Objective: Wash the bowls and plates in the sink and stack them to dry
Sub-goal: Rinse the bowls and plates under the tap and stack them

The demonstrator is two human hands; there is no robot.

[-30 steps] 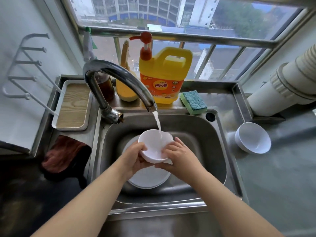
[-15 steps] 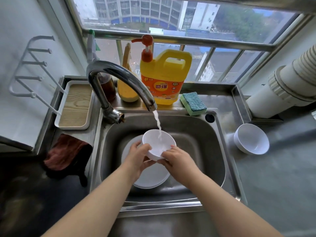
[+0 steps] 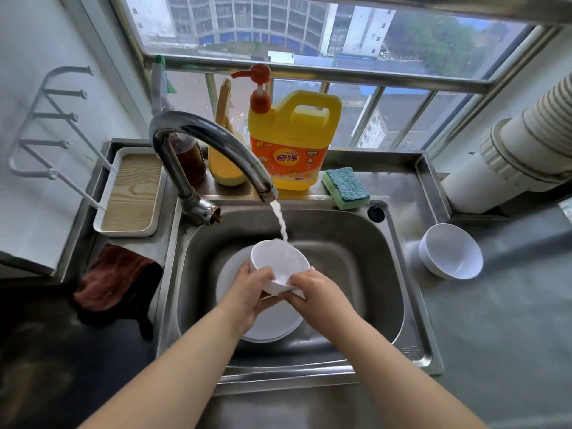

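From the head camera, a white bowl [image 3: 280,263] sits at the middle of the frame, held above the steel sink [image 3: 365,258] and tipped with its opening toward the upper left. The left hand [image 3: 252,286] curls around the bowl's lower left side, thumb lying across the wall near the rim. The right hand [image 3: 312,287] grips the lower right part, fingers wrapped under the base; a bit of white shows beneath them, and whether it is a cloth or the bowl's foot cannot be told. The bowl therefore lies just above and between the two hands, its rim clear of both palms.

Water [image 3: 280,222] falls from the curved faucet [image 3: 213,150] onto the bowl's upper rim. Under the hands a white plate [image 3: 269,328] lies flat in the basin. At right of the frame a second white bowl [image 3: 450,250] rests tilted on the grey counter [image 3: 495,320], well apart from the sink. Along the back ledge stand a yellow detergent jug [image 3: 292,144] and a blue-green sponge [image 3: 346,187].
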